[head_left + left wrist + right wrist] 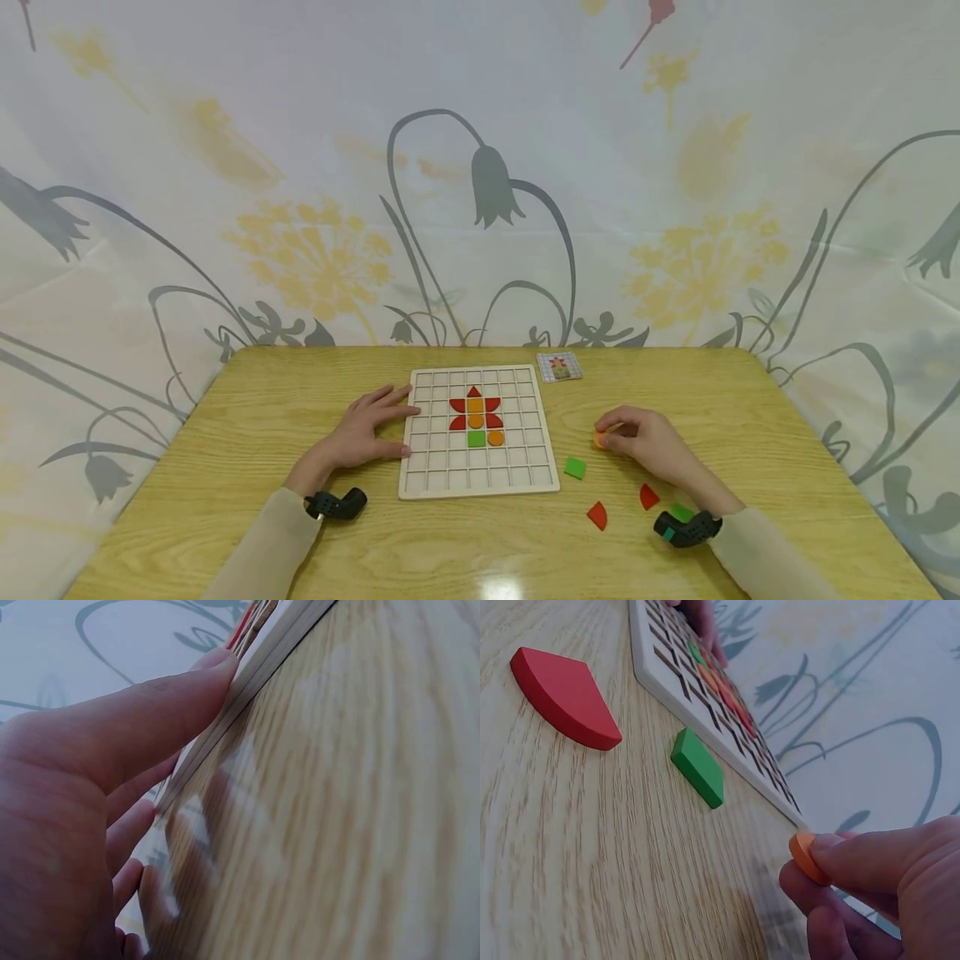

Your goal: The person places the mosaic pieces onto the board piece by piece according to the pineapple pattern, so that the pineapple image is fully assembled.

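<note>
A pale wooden grid board (427, 477) lies on the table, bearing a pattern of red, orange and green pieces. At its top is a red triangle (474, 392); an orange square (475, 405) comes below, with red quarter circles at the sides. An orange disc (496, 437) sits beside a green square (477, 438) lower down. With fingers spread, my left hand (363, 433) rests along the board's left edge. Right of the board, my right hand (648, 442) pinches an orange rounded piece (808, 857) between thumb and fingers.
A pattern card (559, 367) lies beyond the board's back right corner. Between board and right hand is a loose green square (575, 468). Two red quarter circles, one nearer me (597, 515), and a green piece (682, 512) by my right wrist lie on the table (480, 542).
</note>
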`<move>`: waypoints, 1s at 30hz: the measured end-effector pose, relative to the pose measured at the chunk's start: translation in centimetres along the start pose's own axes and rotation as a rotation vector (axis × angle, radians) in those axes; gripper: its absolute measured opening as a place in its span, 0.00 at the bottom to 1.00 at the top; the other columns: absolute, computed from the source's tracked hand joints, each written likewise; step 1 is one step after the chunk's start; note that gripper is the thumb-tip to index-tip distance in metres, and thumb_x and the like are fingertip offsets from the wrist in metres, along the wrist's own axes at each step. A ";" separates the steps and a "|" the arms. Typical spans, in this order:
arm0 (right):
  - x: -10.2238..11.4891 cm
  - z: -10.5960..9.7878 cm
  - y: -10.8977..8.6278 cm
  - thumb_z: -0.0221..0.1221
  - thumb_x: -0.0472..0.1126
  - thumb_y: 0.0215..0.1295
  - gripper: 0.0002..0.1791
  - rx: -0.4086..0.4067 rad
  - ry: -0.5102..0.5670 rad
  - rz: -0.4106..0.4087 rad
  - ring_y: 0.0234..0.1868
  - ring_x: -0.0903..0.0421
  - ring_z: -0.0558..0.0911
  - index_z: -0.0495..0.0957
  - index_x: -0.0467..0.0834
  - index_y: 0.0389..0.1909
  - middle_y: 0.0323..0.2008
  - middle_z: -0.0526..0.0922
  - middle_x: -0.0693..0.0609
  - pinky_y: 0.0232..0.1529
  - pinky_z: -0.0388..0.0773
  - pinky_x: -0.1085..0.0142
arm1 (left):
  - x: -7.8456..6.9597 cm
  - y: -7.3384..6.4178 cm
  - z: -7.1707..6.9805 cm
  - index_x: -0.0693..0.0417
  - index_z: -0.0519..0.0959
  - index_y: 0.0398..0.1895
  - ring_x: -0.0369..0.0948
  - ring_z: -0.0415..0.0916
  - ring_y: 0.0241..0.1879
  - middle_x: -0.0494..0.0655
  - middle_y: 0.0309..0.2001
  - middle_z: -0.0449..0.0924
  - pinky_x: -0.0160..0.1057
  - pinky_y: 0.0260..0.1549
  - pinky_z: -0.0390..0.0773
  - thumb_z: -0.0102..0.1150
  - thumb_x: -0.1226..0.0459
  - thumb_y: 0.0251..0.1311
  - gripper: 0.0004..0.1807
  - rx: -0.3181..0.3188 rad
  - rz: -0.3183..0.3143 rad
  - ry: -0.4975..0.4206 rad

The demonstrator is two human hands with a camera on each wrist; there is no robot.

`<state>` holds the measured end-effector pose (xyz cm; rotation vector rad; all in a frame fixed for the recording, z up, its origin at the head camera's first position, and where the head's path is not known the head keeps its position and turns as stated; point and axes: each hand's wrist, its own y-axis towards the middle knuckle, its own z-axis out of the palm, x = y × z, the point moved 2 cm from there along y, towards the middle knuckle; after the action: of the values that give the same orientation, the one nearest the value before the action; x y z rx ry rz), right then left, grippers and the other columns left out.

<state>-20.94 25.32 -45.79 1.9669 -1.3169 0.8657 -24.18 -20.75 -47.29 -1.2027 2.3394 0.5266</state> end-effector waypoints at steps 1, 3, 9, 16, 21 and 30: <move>0.1 0.1 0.0 0.67 0.39 0.64 0.07 -0.005 0.009 0.011 0.36 0.59 0.84 0.85 0.42 0.41 0.43 0.84 0.47 0.35 0.80 0.67 | 0.0 0.0 0.0 0.47 0.77 0.66 0.57 0.44 0.76 0.50 0.76 0.57 0.67 0.68 0.42 0.70 0.47 0.56 0.34 0.000 0.000 0.002; 0.2 0.3 0.1 0.67 0.39 0.64 0.07 -0.016 0.041 0.023 0.35 0.58 0.84 0.86 0.42 0.41 0.42 0.85 0.48 0.33 0.80 0.67 | 0.0 0.0 0.0 0.47 0.77 0.66 0.58 0.44 0.76 0.50 0.76 0.57 0.67 0.67 0.42 0.69 0.47 0.56 0.34 -0.002 0.002 0.003; 0.9 1.2 0.3 0.68 0.38 0.63 0.08 -0.057 0.100 -0.009 0.40 0.58 0.84 0.87 0.41 0.41 0.46 0.84 0.46 0.37 0.81 0.68 | -0.1 0.0 0.0 0.47 0.77 0.66 0.58 0.44 0.76 0.50 0.76 0.57 0.67 0.68 0.42 0.69 0.47 0.56 0.34 0.003 -0.001 -0.004; 1.4 2.7 1.5 0.68 0.34 0.63 0.09 -0.043 0.091 -0.051 0.45 0.54 0.84 0.87 0.40 0.43 0.48 0.83 0.44 0.42 0.81 0.68 | -0.1 0.0 0.1 0.47 0.77 0.66 0.58 0.44 0.76 0.50 0.76 0.57 0.66 0.68 0.43 0.69 0.47 0.56 0.34 0.007 -0.006 -0.003; 2.3 4.2 2.8 0.68 0.35 0.63 0.08 -0.017 0.096 -0.082 0.44 0.54 0.84 0.87 0.42 0.42 0.47 0.84 0.46 0.42 0.82 0.66 | -0.1 0.0 0.0 0.47 0.77 0.66 0.58 0.44 0.76 0.50 0.76 0.57 0.67 0.67 0.42 0.69 0.47 0.56 0.34 0.002 -0.001 0.003; 4.8 7.9 5.1 0.67 0.35 0.64 0.06 0.044 0.125 -0.156 0.41 0.56 0.83 0.87 0.43 0.40 0.44 0.85 0.50 0.41 0.82 0.65 | -0.2 0.0 -0.1 0.48 0.77 0.65 0.58 0.44 0.76 0.51 0.76 0.57 0.67 0.67 0.42 0.70 0.48 0.56 0.34 0.001 -0.001 -0.003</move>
<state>-22.90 14.98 -46.11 1.9846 -1.0676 0.9317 -24.08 -20.68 -47.09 -1.2017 2.3364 0.5271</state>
